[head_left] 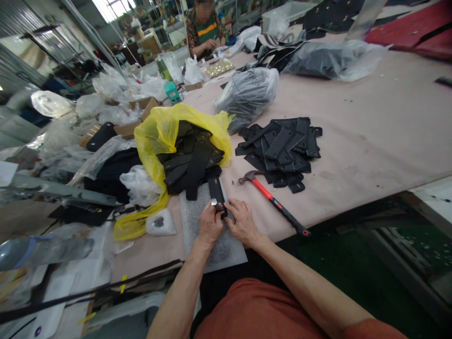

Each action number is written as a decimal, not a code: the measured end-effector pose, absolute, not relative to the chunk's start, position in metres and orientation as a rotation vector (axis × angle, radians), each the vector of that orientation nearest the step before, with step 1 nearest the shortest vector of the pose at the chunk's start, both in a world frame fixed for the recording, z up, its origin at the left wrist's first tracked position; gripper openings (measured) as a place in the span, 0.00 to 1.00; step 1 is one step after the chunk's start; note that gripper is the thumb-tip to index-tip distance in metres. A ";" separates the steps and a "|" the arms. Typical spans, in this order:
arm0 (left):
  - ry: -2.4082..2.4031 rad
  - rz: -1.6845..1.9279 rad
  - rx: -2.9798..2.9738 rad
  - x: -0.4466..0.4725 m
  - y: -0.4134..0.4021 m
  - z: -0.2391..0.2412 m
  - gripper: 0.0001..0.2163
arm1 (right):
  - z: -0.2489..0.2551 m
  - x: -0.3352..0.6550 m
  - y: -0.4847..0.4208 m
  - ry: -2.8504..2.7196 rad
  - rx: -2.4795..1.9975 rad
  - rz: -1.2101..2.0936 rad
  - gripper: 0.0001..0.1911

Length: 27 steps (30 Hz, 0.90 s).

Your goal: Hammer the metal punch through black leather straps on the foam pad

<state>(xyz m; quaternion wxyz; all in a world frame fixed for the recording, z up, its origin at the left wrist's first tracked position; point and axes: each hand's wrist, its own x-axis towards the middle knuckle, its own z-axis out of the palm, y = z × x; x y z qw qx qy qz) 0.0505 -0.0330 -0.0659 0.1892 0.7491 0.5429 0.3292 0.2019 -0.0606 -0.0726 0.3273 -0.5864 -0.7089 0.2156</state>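
Black strip (216, 187), flat, slotted near its far end, lies lengthwise over a pale speckled sheet (226, 256) at the near edge of the table (356, 127), its near end in both hands. Left hand (211, 225): thumb and fingers pinched together at that end, right by a shiny metal bit (213, 202); can't tell what the bit is or whether the fingers grip it too. Right hand (243, 222): fingers curled in on the strip's other side, pressed to it; exact contact half hidden. Two-sided hold likely steadies the end for close finger work; sheet presumably there as a firm or protective base, centred before the body.

Yellow bag (150, 136) gapes toward the person, black pieces (192, 155) spilling near the strip's far end, probably for quick picking. Separate loose pile (282, 143) sits beyond the right hand, apart from the bag, maybe to keep two batches from mixing. Hammer (270, 194) lies between pile and right hand, head away, handle slanting to the table edge, so seemingly handy for the right. Small clear bag (161, 222) with dark bits sits left of the sheet, likely kept within left reach
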 end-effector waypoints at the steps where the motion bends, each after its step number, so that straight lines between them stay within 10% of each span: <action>1: 1.522 0.928 2.121 0.051 -0.033 -0.066 0.10 | -0.069 0.206 -0.060 -1.865 -1.531 0.562 0.23; 9: 1.540 0.887 2.120 0.050 -0.035 -0.070 0.08 | -0.047 0.299 -0.050 -1.729 -1.969 0.330 0.20; 19: 1.572 0.919 2.152 0.052 -0.037 -0.068 0.08 | -0.004 0.298 -0.035 -1.124 -1.860 1.576 0.04; 27: 1.622 0.849 2.148 0.052 -0.038 -0.066 0.06 | 0.112 0.288 -0.070 -1.645 -1.451 0.431 0.16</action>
